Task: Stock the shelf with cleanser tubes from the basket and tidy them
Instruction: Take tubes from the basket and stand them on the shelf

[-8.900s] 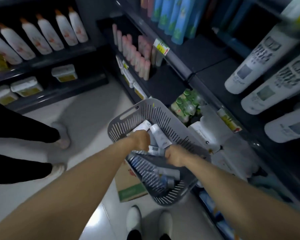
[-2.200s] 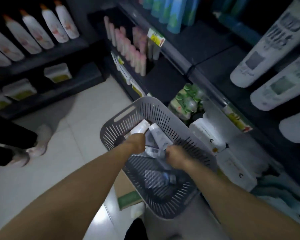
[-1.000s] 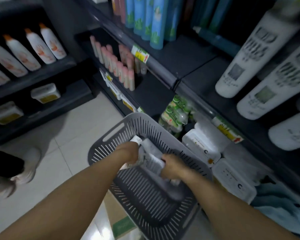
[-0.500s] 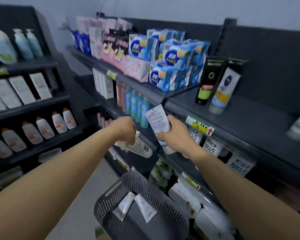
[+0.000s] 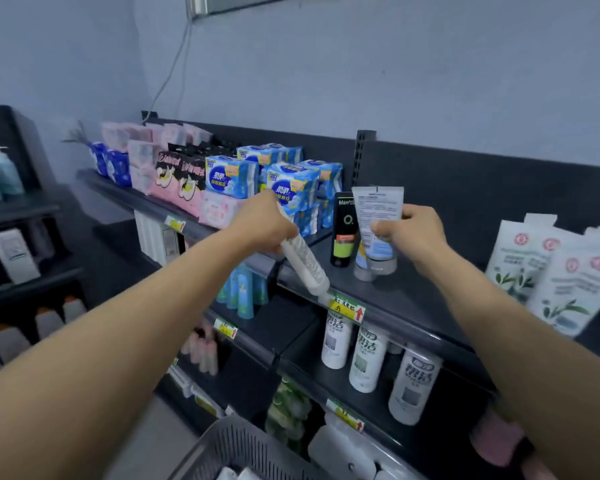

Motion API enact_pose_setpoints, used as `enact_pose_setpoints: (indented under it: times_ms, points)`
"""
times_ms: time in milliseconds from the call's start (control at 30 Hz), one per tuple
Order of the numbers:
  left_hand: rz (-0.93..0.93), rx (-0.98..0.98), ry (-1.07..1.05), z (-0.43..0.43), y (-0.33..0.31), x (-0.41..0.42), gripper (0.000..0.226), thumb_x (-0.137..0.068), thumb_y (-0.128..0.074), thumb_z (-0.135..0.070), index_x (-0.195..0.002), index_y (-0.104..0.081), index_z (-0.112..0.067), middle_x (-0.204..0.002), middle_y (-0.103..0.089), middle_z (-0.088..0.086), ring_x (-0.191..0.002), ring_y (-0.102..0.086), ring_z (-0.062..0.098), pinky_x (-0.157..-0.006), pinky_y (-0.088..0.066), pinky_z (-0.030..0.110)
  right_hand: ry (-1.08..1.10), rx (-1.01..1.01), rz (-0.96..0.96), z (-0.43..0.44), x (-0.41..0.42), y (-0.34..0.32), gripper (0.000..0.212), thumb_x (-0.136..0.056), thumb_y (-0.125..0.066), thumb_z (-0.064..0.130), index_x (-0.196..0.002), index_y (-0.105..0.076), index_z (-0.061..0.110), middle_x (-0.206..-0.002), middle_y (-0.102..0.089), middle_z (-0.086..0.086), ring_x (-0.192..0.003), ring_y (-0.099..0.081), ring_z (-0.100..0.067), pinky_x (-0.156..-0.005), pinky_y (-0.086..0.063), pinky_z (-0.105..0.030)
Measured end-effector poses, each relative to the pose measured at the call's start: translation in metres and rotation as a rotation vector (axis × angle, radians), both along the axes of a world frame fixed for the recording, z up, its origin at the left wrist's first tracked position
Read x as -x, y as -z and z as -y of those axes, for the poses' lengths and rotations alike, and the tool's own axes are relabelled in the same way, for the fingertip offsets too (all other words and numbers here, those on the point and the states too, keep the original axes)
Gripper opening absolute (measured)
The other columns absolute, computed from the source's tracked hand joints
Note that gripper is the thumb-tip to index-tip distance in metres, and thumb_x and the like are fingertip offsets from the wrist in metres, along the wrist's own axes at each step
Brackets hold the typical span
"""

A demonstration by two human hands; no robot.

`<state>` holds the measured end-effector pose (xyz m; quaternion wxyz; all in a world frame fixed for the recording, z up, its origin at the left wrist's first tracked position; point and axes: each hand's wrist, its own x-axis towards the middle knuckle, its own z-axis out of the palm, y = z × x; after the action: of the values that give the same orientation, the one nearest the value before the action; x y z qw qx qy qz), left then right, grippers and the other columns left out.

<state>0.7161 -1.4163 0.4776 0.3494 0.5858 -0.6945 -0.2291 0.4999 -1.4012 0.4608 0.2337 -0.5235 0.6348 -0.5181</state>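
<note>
Kinda dim overall, with a cool bluish cast. The light is soft and seems to come from above, so the wall [image 5: 395, 71] is the brightest bit and the lower shelves [image 5: 291, 323] sink into murky shadow. No real glare. Fisheye bends the top shelf [image 5: 413, 299] and stretches the forearms [image 5: 84, 368] near the corners. Bottles [image 5: 0, 174] at far left look soft, and small print is mush.

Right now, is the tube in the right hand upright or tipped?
Upright: the right hand holds the tube cap down, crimped end up, beside the black tube.
</note>
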Motion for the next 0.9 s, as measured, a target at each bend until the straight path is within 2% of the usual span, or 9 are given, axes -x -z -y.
enact_pose_setpoints:
  times_ms: [100,167,233,300,367,500,667,800,900]
  points:
    - [-0.043,0.001,0.017,0.012,-0.007,0.016,0.035,-0.081,-0.062,-0.006,-0.11,-0.043,-0.009,-0.087,-0.058,0.016,-0.054,-0.059,0.028,-0.05,-0.057,0.037,0.028,-0.042,0.008,0.008,0.024,0.003,0.019,-0.077,-0.071,0.005,-0.09,-0.073,0.018,-0.1,-0.073,-0.004,-0.091,-0.069,-0.023,-0.086,-0.057,-0.041]
    - [-0.051,-0.014,0.025,0.019,-0.011,0.029,0.029,-0.084,-0.059,-0.004,-0.105,-0.042,-0.013,-0.081,-0.054,0.012,-0.046,-0.055,0.023,-0.037,-0.048,0.026,0.024,-0.071,0.024,0.013,0.038,0.004,0.017,-0.078,-0.071,0.003,-0.086,-0.071,0.018,-0.096,-0.073,-0.005,-0.082,-0.068,-0.021,-0.072,-0.058,-0.036]
    - [-0.04,-0.023,0.026,0.027,-0.013,0.042,0.02,-0.086,-0.056,-0.003,-0.099,-0.045,-0.012,-0.078,-0.051,0.01,-0.045,-0.054,0.022,-0.036,-0.046,0.024,0.004,-0.11,0.045,0.016,0.051,0.002,0.017,-0.08,-0.069,0.001,-0.091,-0.07,0.014,-0.093,-0.071,-0.005,-0.066,-0.06,-0.017,-0.05,-0.045,-0.025]
    - [-0.011,-0.045,0.025,0.036,-0.015,0.054,0.015,-0.086,-0.056,-0.002,-0.096,-0.048,-0.011,-0.076,-0.054,0.011,-0.045,-0.056,0.022,-0.036,-0.047,0.023,-0.006,-0.14,0.052,0.02,0.063,-0.002,0.015,-0.081,-0.067,-0.003,-0.089,-0.068,0.01,-0.081,-0.068,-0.005,-0.055,-0.051,-0.014,-0.039,-0.036,-0.018]
    - [0.021,-0.082,0.033,0.044,-0.016,0.064,0.015,-0.086,-0.057,-0.002,-0.096,-0.051,-0.01,-0.074,-0.055,0.011,-0.046,-0.057,0.023,-0.041,-0.049,0.027,-0.025,-0.181,0.027,0.025,0.074,-0.005,0.016,-0.082,-0.065,-0.004,-0.077,-0.064,0.011,-0.069,-0.063,-0.003,-0.047,-0.045,-0.013,-0.032,-0.03,-0.014]
    - [0.088,-0.118,0.025,0.054,-0.014,0.08,0.017,-0.086,-0.06,-0.003,-0.097,-0.052,-0.012,-0.073,-0.055,0.01,-0.046,-0.056,0.023,-0.041,-0.049,0.026,-0.054,-0.27,-0.008,0.036,0.09,-0.001,0.021,-0.083,-0.063,-0.002,-0.069,-0.06,0.013,-0.06,-0.058,-0.002,-0.042,-0.038,-0.012,-0.035,-0.025,-0.016]
    - [0.135,-0.107,0.015,0.057,-0.016,0.092,0.014,-0.085,-0.059,-0.001,-0.095,-0.052,-0.008,-0.069,-0.057,0.012,-0.05,-0.057,0.027,-0.049,-0.051,0.032,-0.111,-0.337,0.093,0.057,0.096,0.013,0.017,-0.084,-0.06,-0.004,-0.083,-0.063,0.012,-0.07,-0.066,-0.003,-0.03,-0.051,-0.004,-0.032,-0.026,-0.012]
    - [0.134,-0.094,0.005,0.055,-0.019,0.093,0.013,-0.085,-0.059,-0.002,-0.093,-0.051,-0.009,-0.071,-0.057,0.013,-0.047,-0.057,0.025,-0.046,-0.05,0.029,-0.115,-0.393,0.148,0.072,0.096,0.021,0.014,-0.082,-0.058,-0.003,-0.086,-0.06,0.011,-0.07,-0.062,-0.005,-0.038,-0.051,-0.009,-0.036,-0.03,-0.014]
    - [0.13,-0.08,0.001,0.052,-0.019,0.092,0.014,-0.084,-0.06,-0.002,-0.093,-0.052,-0.009,-0.072,-0.058,0.012,-0.045,-0.058,0.023,-0.046,-0.051,0.027,-0.111,-0.421,0.111,0.076,0.095,0.021,0.016,-0.079,-0.055,-0.003,-0.07,-0.055,0.009,-0.061,-0.052,-0.005,-0.046,-0.04,-0.01,-0.04,-0.029,-0.017]
